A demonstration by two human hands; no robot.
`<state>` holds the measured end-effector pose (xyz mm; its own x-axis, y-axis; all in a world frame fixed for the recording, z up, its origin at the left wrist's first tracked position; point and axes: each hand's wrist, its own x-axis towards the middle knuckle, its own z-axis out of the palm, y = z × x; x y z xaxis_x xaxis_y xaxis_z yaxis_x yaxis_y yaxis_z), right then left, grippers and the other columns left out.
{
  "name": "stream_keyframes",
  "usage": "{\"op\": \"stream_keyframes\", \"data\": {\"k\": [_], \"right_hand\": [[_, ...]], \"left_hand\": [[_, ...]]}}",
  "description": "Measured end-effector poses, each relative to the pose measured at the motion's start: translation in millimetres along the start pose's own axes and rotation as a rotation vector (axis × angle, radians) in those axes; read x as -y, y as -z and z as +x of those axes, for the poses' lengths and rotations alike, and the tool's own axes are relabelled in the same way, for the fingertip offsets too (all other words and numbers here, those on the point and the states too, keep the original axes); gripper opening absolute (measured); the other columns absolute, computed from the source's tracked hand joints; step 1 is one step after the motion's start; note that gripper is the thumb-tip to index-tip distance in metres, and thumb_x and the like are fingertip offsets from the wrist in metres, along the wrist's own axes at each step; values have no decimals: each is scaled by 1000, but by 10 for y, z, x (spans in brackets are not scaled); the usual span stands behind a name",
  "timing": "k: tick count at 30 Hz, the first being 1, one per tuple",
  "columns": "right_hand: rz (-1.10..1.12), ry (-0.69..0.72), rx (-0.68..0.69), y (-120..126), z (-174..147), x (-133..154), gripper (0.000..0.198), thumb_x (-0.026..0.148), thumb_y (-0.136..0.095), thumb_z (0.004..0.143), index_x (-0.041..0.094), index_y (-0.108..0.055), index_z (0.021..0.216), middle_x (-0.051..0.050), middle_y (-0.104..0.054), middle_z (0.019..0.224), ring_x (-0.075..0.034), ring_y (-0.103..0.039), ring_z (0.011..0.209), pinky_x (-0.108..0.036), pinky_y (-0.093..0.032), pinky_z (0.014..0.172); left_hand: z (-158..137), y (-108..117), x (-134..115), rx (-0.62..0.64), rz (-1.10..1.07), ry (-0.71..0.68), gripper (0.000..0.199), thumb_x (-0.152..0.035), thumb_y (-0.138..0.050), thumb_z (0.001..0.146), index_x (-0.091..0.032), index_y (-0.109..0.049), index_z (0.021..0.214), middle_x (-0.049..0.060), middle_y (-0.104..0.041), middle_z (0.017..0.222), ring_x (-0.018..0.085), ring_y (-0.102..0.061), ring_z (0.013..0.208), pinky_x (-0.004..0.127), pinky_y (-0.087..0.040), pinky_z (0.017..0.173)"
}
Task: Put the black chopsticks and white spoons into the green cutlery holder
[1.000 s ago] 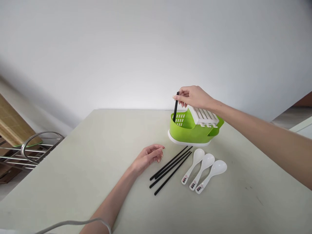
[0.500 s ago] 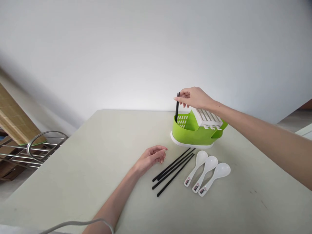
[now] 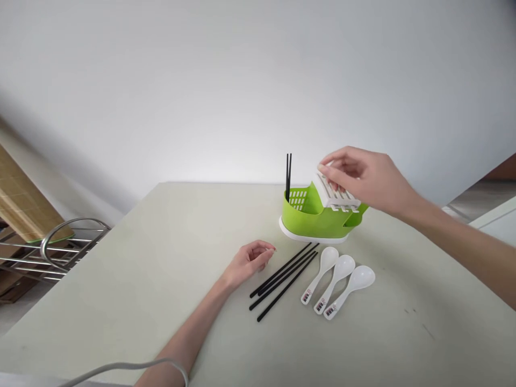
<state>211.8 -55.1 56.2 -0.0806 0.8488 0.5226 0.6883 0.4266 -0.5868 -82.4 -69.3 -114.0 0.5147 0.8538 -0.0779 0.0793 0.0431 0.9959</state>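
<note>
My right hand (image 3: 363, 174) hovers in front of the white slatted rack (image 3: 342, 199) on the green cutlery holder (image 3: 310, 220). Its fingers are loosely bent, with nothing seen between them. Two black chopsticks (image 3: 288, 177) stand upright in the left compartment of the holder, apart from that hand. My left hand (image 3: 252, 259) rests on the table, fingers curled in towards the thumb and no object visible in them. Just right of it lie several black chopsticks (image 3: 282, 282), side by side at a slant. Three white spoons (image 3: 337, 282) with printed handles lie beside these.
The pale table (image 3: 173, 231) reaches back to a white wall (image 3: 226, 91). A grey cable (image 3: 121, 367) crosses my left forearm at the bottom. Off the table's left side stand a metal rack (image 3: 52, 247) and a leaning bamboo board (image 3: 28, 199).
My right hand has let go of the two chopsticks and moved right, over the slatted rack. The chopsticks stay standing in the holder. My left fingers have curled in slightly; the view has shifted a little.
</note>
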Motion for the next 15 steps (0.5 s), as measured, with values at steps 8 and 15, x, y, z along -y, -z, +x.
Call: {"op": "stream_keyframes", "data": {"k": [8, 15], "right_hand": [[-69, -139, -84, 159, -1345, -221, 26, 51, -65, 97, 26, -72, 93, 1, -69, 70, -16, -65, 61, -29, -52, 64], [118, -769, -227, -36, -2383, -908, 44, 69, -66, 87, 25, -70, 89, -2, -69, 69, -22, -63, 57, -36, -54, 58]], "left_hand": [[-65, -165, 103, -20, 626, -284, 22, -41, -63, 98, -20, -69, 102, -1, -58, 76, 15, -51, 71, 30, -45, 70], [-60, -166, 132, -18, 849, -365, 22, -39, -67, 97, -22, -67, 110, 7, -66, 101, 24, -59, 98, 42, -48, 96]]}}
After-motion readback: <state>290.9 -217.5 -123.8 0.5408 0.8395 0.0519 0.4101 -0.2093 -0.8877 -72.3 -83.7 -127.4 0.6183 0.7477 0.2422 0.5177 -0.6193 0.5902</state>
